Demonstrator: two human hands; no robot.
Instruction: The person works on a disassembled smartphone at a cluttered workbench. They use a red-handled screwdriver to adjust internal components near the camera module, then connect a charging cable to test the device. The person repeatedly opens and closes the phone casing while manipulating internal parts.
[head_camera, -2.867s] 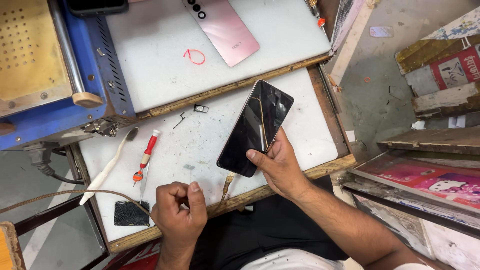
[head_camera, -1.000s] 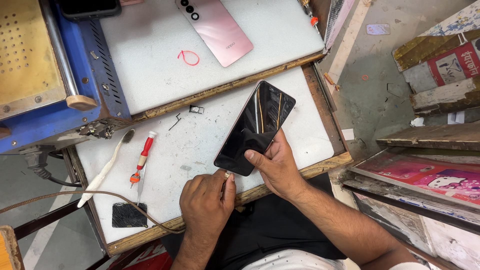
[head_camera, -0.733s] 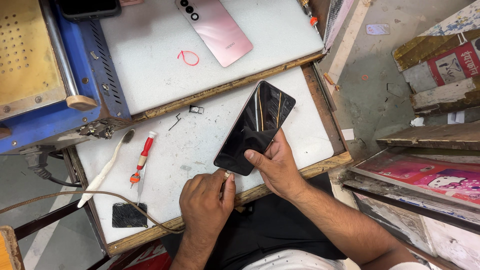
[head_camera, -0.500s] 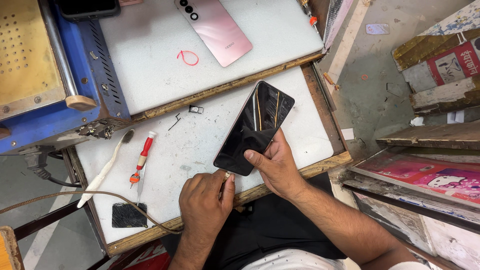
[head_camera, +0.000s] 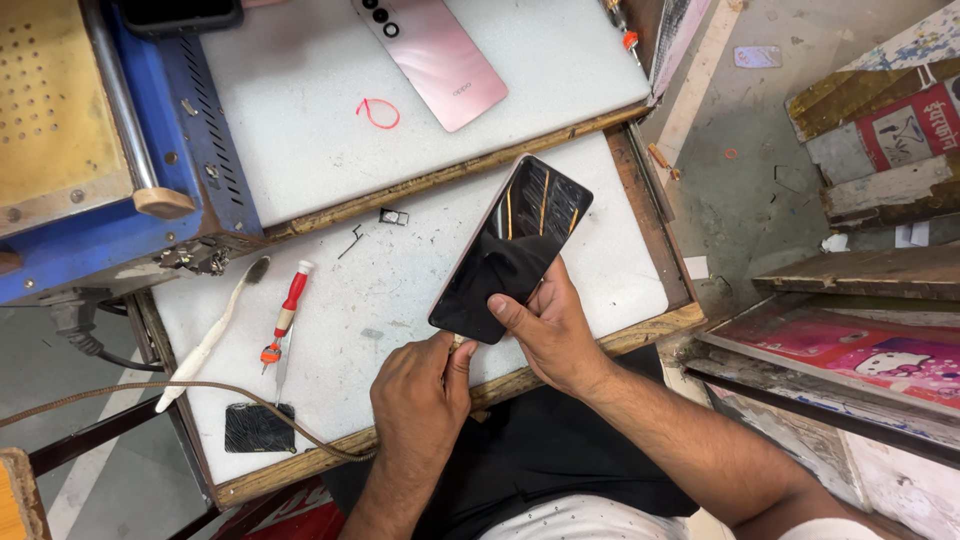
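1. The right hand (head_camera: 548, 335) has a black phone (head_camera: 512, 248) grasped by its near end, thumb laid across the glass and the other fingers wrapped underneath. The phone slants up and away from those fingers, its far corner raised over the white surface (head_camera: 420, 290).

2. The left hand (head_camera: 418, 395) is bunched tight at the phone's nearest corner, fingertips pinched together right against the lower edge. It looks to be pinching something small there, but what it is I cannot tell; the knuckles hide it.

3. My reading is that the phone is light, stiff and thin, with slick glass showing streaky reflections. It seems fragile: safest held by the long edges and the back, as the right hand does, not pressed in the middle of the screen.

4. To the left of the left fingers lie a red-handled screwdriver (head_camera: 284, 315), a white toothbrush (head_camera: 212, 335) and a small dark cracked panel (head_camera: 258, 428), all well apart from both hands.

5. Beyond the fingertips, past the phone, a pink phone back cover (head_camera: 440, 62) rests on a higher white board, near a red scribble. A tiny tray and a pin lie between.
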